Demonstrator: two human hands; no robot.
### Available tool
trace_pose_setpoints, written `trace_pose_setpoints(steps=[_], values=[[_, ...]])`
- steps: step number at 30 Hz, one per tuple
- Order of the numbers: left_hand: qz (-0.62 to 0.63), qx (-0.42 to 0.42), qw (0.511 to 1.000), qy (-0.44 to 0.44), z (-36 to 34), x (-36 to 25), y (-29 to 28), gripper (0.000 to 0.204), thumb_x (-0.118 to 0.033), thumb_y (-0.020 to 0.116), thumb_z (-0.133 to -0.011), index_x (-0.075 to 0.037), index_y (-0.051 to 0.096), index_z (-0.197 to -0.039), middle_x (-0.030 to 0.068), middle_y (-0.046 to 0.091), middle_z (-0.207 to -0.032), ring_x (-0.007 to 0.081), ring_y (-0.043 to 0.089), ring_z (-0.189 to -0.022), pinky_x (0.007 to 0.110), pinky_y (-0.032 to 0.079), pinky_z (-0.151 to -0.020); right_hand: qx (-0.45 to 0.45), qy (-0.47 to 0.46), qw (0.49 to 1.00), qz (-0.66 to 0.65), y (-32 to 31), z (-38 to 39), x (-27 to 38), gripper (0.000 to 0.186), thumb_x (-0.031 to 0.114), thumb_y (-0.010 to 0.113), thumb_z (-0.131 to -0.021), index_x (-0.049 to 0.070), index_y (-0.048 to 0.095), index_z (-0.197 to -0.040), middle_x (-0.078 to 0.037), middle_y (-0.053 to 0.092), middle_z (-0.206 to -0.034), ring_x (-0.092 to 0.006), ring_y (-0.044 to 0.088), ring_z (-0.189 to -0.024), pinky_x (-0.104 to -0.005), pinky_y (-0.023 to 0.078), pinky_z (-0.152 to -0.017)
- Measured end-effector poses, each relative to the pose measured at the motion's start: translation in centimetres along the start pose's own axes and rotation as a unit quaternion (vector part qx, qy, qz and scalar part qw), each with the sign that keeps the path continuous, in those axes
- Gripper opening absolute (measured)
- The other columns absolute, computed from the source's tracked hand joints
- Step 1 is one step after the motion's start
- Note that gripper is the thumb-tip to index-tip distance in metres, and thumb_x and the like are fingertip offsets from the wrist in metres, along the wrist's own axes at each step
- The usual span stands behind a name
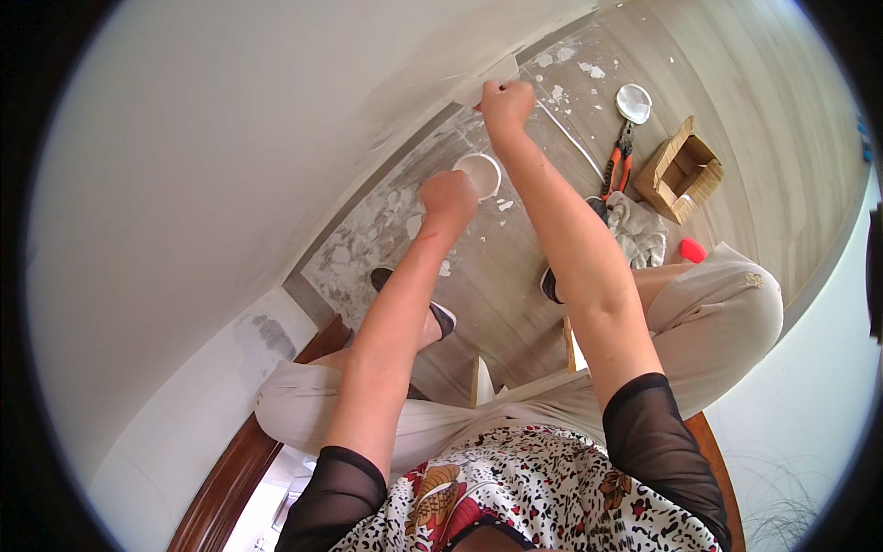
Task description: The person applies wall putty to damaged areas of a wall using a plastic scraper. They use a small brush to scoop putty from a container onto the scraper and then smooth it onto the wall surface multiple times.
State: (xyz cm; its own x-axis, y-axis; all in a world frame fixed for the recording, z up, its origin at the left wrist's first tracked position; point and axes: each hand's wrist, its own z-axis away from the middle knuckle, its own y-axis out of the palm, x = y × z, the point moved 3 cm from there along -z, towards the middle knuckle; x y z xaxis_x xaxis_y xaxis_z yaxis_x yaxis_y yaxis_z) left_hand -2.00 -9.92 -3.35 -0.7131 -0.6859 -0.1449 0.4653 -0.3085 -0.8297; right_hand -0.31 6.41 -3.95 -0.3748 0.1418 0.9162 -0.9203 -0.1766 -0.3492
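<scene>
My left hand is closed on the near side of a round white tub, held above the floor near the wall. Its contents look pale, and the hand covers part of the rim. Farther ahead, my right hand is closed around a scraper. A pale flat blade shows beyond the fist, close to the foot of the wall; most of the handle is hidden in the fingers.
White flakes and smears spot the floor along the wall. To the right lie orange-handled pliers, a white round lid or dish, an open cardboard box, a grey rag and a red object.
</scene>
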Motion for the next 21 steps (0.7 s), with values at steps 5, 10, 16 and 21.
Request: trace_pose_setpoints(steps=[5, 10, 16, 21], values=[[-0.006, -0.019, 1.0, 0.013, 0.0, 0.2, 0.0, 0.021, -0.019, 0.052, -0.076, -0.005, 0.068, -0.074, 0.0168, 0.066, -0.081, 0.0346, 0.063, -0.079, 0.044, 0.049, -0.069, 0.015, 0.021, 1.0, -0.01, 0.7, 0.1, 0.7, 0.024, 0.009, 0.057, -0.067, -0.009, 0.051, -0.053, -0.024, 0.048, -0.049, -0.0306, 0.053, -0.045, -0.0428, 0.043, -0.051], [-0.006, -0.011, 0.999, 0.034, 0.2, -0.4, -0.7, 0.021, -0.019, 0.052, -0.075, -0.005, 0.068, -0.073, 0.0172, 0.065, -0.08, 0.0351, 0.063, -0.078, 0.043, 0.049, -0.066, 0.044, 0.034, 0.995, -0.082, 0.9, 0.3, 2.8, 0.024, 0.007, 0.055, -0.07, -0.008, 0.052, -0.051, -0.02, 0.053, -0.047, -0.0253, 0.055, -0.039, -0.0361, 0.045, -0.046], [-0.013, -0.013, 1.0, 0.008, -0.2, -0.9, -0.6, 0.013, -0.017, 0.058, -0.072, -0.01, 0.069, -0.073, 0.0136, 0.066, -0.077, 0.0311, 0.065, -0.079, 0.039, 0.051, -0.066, 0.067, -0.017, 0.988, -0.14, 0.9, 3.7, 6.4, 0.025, 0.007, 0.056, -0.071, -0.008, 0.052, -0.052, -0.019, 0.052, -0.046, -0.0241, 0.054, -0.039, -0.0361, 0.044, -0.045], [0.425, -0.096, 0.9, -0.026, 0.6, -3.7, 0.4, 0.017, -0.024, 0.056, -0.076, -0.016, 0.07, -0.084, 0.0151, 0.066, -0.085, 0.0335, 0.063, -0.088, 0.04, 0.05, -0.072, 0.019, -0.084, 0.994, -0.07, -2.8, 6.9, 9.6, 0.025, 0.008, 0.056, -0.072, -0.009, 0.051, -0.055, -0.026, 0.048, -0.052, -0.0382, 0.051, -0.049, -0.0417, 0.041, -0.05]])
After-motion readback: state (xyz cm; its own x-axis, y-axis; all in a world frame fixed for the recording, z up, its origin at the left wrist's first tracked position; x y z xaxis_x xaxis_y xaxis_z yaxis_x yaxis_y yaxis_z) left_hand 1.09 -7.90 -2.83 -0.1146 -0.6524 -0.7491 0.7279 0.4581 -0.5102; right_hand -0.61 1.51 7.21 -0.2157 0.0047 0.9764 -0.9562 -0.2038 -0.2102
